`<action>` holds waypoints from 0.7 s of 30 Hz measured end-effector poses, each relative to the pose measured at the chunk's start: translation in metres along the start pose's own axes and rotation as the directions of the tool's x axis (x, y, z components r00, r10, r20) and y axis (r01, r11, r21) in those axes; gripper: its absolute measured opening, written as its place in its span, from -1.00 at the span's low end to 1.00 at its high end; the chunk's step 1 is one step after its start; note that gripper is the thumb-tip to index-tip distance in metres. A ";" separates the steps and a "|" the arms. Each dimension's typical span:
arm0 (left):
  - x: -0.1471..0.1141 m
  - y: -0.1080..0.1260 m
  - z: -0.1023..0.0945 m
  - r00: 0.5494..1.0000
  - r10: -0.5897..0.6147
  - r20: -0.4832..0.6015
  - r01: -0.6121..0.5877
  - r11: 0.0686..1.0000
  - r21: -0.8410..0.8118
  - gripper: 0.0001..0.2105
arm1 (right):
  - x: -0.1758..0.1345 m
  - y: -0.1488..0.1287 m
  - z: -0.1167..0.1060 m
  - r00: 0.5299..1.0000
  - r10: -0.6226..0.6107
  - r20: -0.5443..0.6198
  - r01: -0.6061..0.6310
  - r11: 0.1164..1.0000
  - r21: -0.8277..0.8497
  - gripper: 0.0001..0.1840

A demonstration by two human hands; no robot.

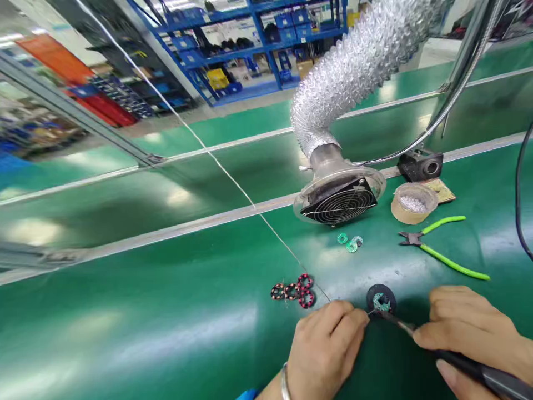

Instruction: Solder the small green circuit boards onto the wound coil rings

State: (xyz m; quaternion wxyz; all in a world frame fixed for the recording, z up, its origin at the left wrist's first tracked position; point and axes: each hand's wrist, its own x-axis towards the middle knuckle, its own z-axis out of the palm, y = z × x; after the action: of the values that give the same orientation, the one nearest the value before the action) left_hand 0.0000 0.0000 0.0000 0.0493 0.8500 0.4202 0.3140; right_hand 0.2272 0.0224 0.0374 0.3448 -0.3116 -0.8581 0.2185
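Note:
My left hand is closed in a pinch on a thin solder wire that comes down from the upper left. The wire's short end pokes out past my fingertips towards a small green ring-shaped circuit board. That board sits on a black round disc on the bench. In my right hand is a soldering iron, its tip at the board's lower edge, close to the wire's end. Whether tip and wire touch is too small to tell. Left of the disc lie several small coil rings in black, red and copper.
Green-handled cutters lie at the right, near a tub of small silvery bits and a black holder. Loose ring boards lie below a fume extractor with a foil duct. A metal rail crosses behind.

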 end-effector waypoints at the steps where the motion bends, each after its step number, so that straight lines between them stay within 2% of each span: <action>1: 0.000 -0.001 -0.004 0.999 -0.036 -0.017 0.036 0.999 0.008 -0.88 | -0.005 -0.004 0.000 1.000 0.003 -0.029 -0.003 1.000 0.003 -0.73; 4: 0.000 -0.003 -0.012 0.988 -0.141 -0.071 0.142 0.990 0.019 -0.89 | -0.014 -0.014 -0.002 0.996 0.006 -0.087 -0.005 1.000 0.009 -0.73; 7: -0.001 -0.005 -0.011 0.961 -0.243 -0.133 0.247 0.969 0.015 -0.88 | -0.014 -0.017 -0.005 0.995 -0.004 -0.098 0.006 1.000 0.011 -0.73; 9: -0.001 -0.004 -0.006 0.964 -0.261 -0.055 0.254 0.960 -0.117 -0.87 | -0.014 -0.015 -0.006 0.996 0.001 -0.090 0.000 1.000 0.007 -0.74; 11: 0.000 -0.004 0.001 0.965 -0.249 0.083 0.262 0.921 -0.289 -0.87 | -0.015 -0.013 -0.006 0.996 0.010 -0.085 -0.010 1.000 0.007 -0.75; 13: 0.002 -0.003 0.008 0.957 -0.244 0.157 0.287 0.875 -0.391 -0.88 | -0.016 -0.012 -0.006 0.996 0.002 -0.084 -0.001 1.000 0.010 -0.76; 21: 0.004 -0.005 0.015 0.964 -0.218 0.154 0.264 0.866 -0.424 -0.89 | -0.014 -0.012 -0.003 0.997 -0.001 -0.072 0.002 1.000 0.021 -0.74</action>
State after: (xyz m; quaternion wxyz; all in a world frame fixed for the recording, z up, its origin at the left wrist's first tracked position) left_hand 0.0069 0.0092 -0.0124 0.3005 0.7721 0.4380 0.3487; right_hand 0.2325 0.0042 0.0399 0.3789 -0.3150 -0.8429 0.2160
